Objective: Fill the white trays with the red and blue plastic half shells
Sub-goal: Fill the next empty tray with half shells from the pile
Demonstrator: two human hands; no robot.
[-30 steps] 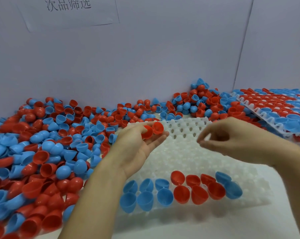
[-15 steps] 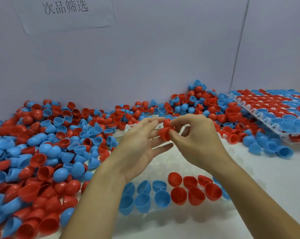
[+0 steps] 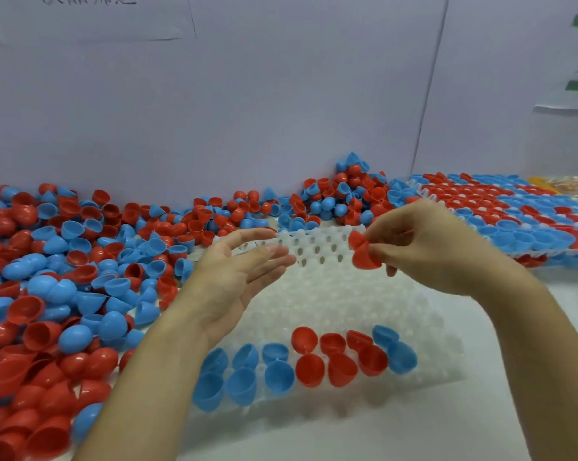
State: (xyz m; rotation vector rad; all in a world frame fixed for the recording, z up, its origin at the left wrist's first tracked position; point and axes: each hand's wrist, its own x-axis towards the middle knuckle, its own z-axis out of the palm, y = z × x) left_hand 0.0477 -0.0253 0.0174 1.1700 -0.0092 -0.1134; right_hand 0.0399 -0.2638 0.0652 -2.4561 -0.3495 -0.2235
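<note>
The right hand (image 3: pixel 437 247) pinches two red shells (image 3: pixel 364 251) above the tray (image 3: pixel 354 294); the left hand (image 3: pixel 237 274) hovers beside it, palm up, fingers straight and empty; blue and red shells fill the tray's two near rows (image 3: pixel 300 364); a loose pile (image 3: pixel 64 277) lies left; a filled tray (image 3: pixel 520 221) sits right.

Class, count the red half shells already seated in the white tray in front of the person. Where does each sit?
6. Back row. Front row. All lie in the near rows of the white tray; none looks hidden.
</note>
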